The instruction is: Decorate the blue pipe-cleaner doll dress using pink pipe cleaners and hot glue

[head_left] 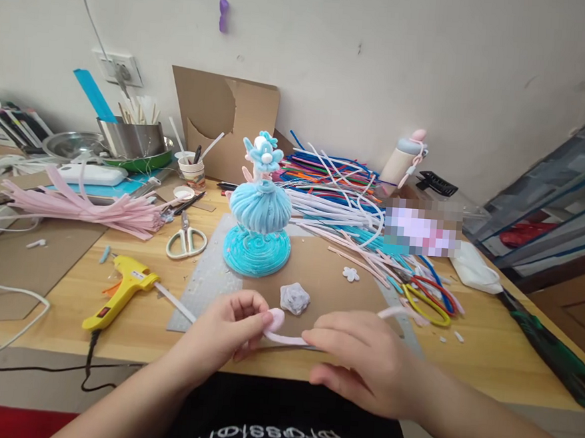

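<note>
Pale fuzzy strip [290, 340] at the worktop's [492, 370] near edge, just nearer than the folded whitish piece [295, 298]. Left hand [239, 325] pinches its curled end; right hand [363, 357] lies over the tail, grip unclear. Step looks like coiling. Another turn would want firm left hold, light right tension.

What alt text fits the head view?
The left hand pinches the coiled end of a pale strip running to the right hand over a table. A blue craft piece stands beyond; a glue gun lies at left.
</note>
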Demonstrator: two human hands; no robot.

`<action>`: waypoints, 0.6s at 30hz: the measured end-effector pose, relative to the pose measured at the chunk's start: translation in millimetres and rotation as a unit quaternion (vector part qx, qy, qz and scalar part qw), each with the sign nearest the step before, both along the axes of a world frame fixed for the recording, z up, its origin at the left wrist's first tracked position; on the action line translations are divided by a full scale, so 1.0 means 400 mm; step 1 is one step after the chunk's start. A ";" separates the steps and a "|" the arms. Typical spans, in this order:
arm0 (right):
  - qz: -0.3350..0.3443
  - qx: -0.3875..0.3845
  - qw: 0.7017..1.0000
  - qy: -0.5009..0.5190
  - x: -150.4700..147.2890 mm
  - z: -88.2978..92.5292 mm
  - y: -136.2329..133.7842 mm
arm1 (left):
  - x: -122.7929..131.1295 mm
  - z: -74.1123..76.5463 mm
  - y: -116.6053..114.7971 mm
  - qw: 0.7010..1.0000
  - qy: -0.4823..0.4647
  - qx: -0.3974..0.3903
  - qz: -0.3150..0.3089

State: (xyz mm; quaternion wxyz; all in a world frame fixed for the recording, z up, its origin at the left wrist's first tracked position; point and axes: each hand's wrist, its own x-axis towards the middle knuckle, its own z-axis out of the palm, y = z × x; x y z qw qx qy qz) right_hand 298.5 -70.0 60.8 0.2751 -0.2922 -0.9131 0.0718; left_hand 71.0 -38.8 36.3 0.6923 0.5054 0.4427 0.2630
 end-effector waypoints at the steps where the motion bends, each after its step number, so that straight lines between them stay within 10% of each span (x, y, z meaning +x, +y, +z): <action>1: -0.027 -0.101 0.995 0.000 -0.003 0.005 -0.002 | -0.005 -0.004 0.007 0.999 0.036 0.024 0.008; 7: -0.099 -0.454 0.885 0.014 -0.015 -0.001 0.064 | -0.055 0.000 0.097 0.956 0.236 0.170 -0.039; 11: -0.164 -0.412 0.893 0.080 -0.001 -0.049 0.169 | -0.099 0.007 0.177 0.924 0.263 0.277 -0.023; 18: -0.053 -0.321 0.944 -0.052 -0.010 -0.110 0.201 | -0.147 0.016 0.219 0.917 0.279 0.252 -0.135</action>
